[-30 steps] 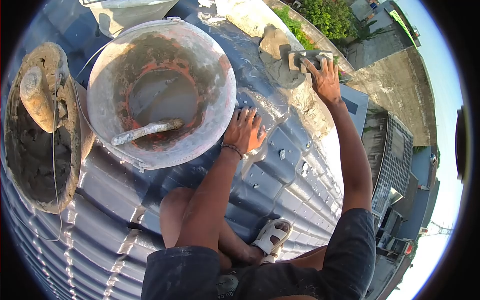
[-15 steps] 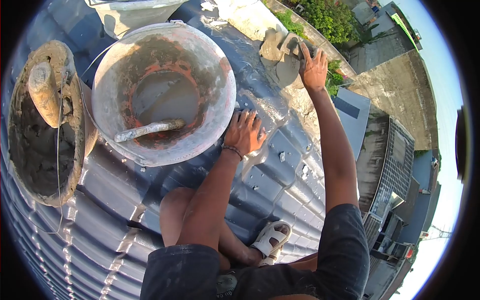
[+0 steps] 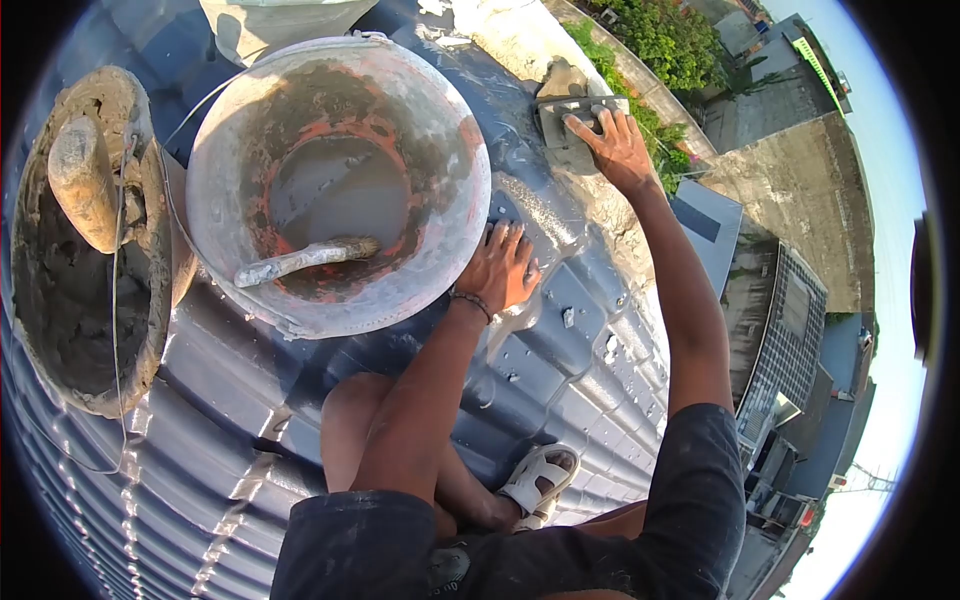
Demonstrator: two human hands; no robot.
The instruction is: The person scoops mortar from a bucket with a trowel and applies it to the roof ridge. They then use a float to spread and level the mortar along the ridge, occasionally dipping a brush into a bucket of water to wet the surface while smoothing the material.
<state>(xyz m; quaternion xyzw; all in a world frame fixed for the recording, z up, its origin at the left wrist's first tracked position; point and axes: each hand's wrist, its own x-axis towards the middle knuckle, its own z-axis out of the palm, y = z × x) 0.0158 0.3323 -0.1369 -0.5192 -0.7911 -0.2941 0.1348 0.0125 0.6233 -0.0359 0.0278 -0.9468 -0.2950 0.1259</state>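
Roof ridge, bright sun. My right hand (image 3: 612,148) is out at full reach, closed on a flat trowel (image 3: 580,101): thumb set apart on the near side, fingers over the tool. Palm side hidden, so I can't tell how deep the handle sits. My left hand (image 3: 499,266) holds nothing; fingers a little spread, palm down on the dark roof tiles (image 3: 555,345), just beside the big bucket (image 3: 455,200). Can't tell whether the fingertips touch its rim.

Step in hand, by my reading: working the wet grey mortar (image 3: 565,78) along the pale ridge (image 3: 505,38). The blade shows nearly edge-on, so I judge it tilted rather than laid flat. From there, the next move calls for control of that tilt and even pressure from a long arm, with the left palm as my prop on the slope.

Position of the trowel: beyond my fingertips and across them, lying over the patch, mortar showing on its far side and shaded grey on the near side. Contact along the whole edge not clear from here.

Nearby: a brush (image 3: 300,261) leans inside the big bucket, above murky liquid. Left of that, a mortar bucket (image 3: 155,320), a thick rounded handle (image 3: 80,185) sticking up from it.
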